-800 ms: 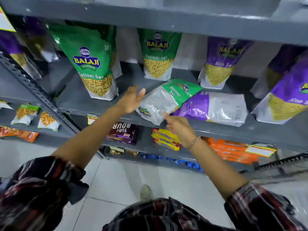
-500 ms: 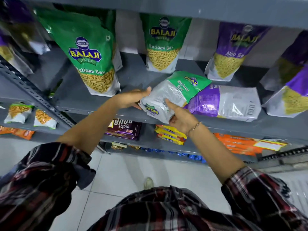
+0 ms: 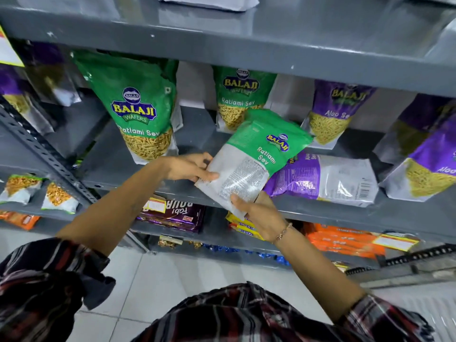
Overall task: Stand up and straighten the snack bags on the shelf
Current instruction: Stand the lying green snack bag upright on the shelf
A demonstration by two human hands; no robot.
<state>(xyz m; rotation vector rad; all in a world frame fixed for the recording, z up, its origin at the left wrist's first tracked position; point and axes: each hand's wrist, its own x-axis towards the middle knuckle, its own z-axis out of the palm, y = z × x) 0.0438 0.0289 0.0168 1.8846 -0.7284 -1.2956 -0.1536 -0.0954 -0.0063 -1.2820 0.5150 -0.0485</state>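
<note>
Both hands' grip on tilted green Ratlami Sev bag, grey shelf

Price tag print seemingly blurred

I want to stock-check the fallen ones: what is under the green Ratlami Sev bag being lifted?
Under the green Ratlami Sev bag, a purple Aloo Sev bag lies flat on the shelf. Its left end is covered, so anything beneath there stays unseen.
</note>
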